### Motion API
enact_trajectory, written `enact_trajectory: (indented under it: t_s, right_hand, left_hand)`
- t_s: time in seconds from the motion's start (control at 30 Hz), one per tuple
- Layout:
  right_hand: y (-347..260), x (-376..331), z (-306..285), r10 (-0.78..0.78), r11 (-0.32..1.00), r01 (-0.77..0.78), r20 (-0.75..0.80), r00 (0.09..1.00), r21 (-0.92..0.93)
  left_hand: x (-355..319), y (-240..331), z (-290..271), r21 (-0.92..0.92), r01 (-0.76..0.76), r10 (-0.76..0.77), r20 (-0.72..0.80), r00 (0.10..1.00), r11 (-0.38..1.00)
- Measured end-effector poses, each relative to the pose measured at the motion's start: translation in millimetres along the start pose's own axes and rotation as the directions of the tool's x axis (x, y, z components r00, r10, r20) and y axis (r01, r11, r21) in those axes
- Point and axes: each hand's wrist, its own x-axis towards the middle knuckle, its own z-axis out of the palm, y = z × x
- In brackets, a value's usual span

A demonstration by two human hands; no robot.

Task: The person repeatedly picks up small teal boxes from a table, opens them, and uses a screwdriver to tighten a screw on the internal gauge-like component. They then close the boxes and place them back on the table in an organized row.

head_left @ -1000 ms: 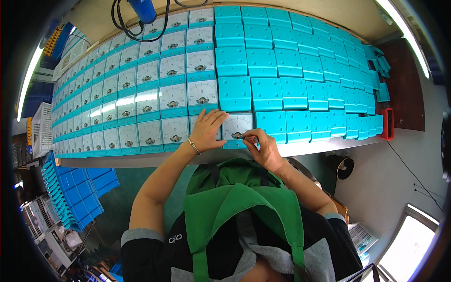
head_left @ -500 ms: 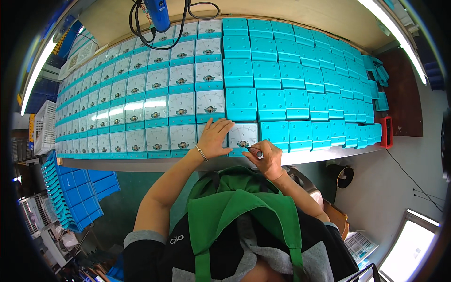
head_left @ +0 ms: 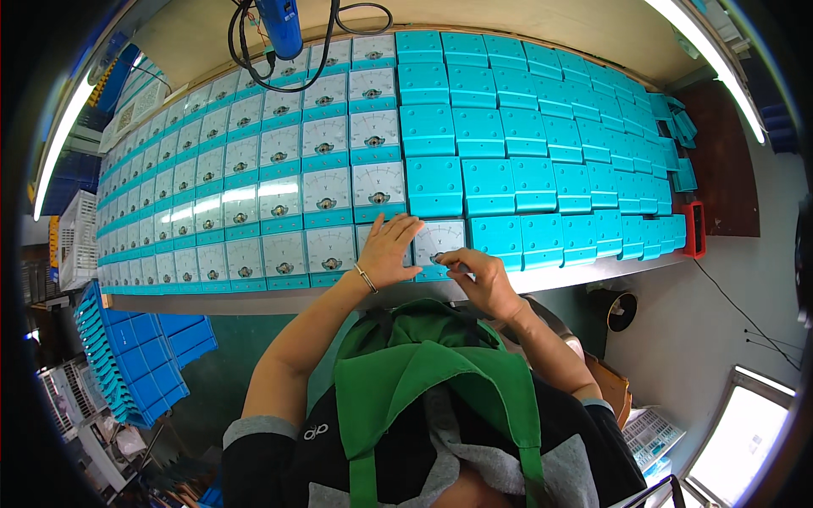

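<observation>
A white-faced panel meter [head_left: 442, 234] with a teal base lies at the front of the table, at the right end of the nearest row of meters. My left hand [head_left: 389, 248] rests flat beside it, fingers stretched out, covering most of the neighbouring meter and touching this one's left edge. Over the lower part of the meter, my right hand [head_left: 484, 281] has thumb and forefinger pinched together at the round metal piece below the dial. What that pinch holds, if anything, is hidden.
Rows of similar meters [head_left: 327, 188] fill the table's left side; rows of teal housings [head_left: 436, 186] fill the right. A blue power tool [head_left: 281, 27] hangs on black cable at the back. A red holder [head_left: 694, 230] stands at the right end; blue bins [head_left: 146, 351] sit lower left.
A small dark tool with a pale end, visible in my right hand before, no longer shows. The right fingers have shifted slightly up and left onto the meter; my left hand stays put.
</observation>
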Motion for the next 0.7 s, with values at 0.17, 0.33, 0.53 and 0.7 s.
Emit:
enact_trajectory:
  t_s: [0.17,0.33,0.53,0.7]
  right_hand:
    - [21.9,0.0,-6.5,0.062,0.993,-0.049,-0.120,0.991,0.109]
    - [22.5,-7.9,14.6,0.011,1.000,-0.008,-0.270,0.963,0.012]
    - [25.5,-9.6,20.9,0.016,1.000,-0.023,-0.356,0.934,-0.014]
    - [23.0,-8.5,23.4,0.036,0.999,-0.048,-0.367,0.930,-0.024]
  left_hand:
    - [-0.2,0.9,-0.3,0.012,0.002,-0.002,0.003,1.000,1.000]
    - [-0.1,2.5,-0.4,0.001,0.008,-0.008,-0.004,1.000,1.000]
    - [0.3,2.5,-0.6,0.002,0.008,-0.008,-0.008,1.000,1.000]
    - [0.2,2.9,-0.3,-0.001,0.014,-0.014,-0.010,1.000,1.000]
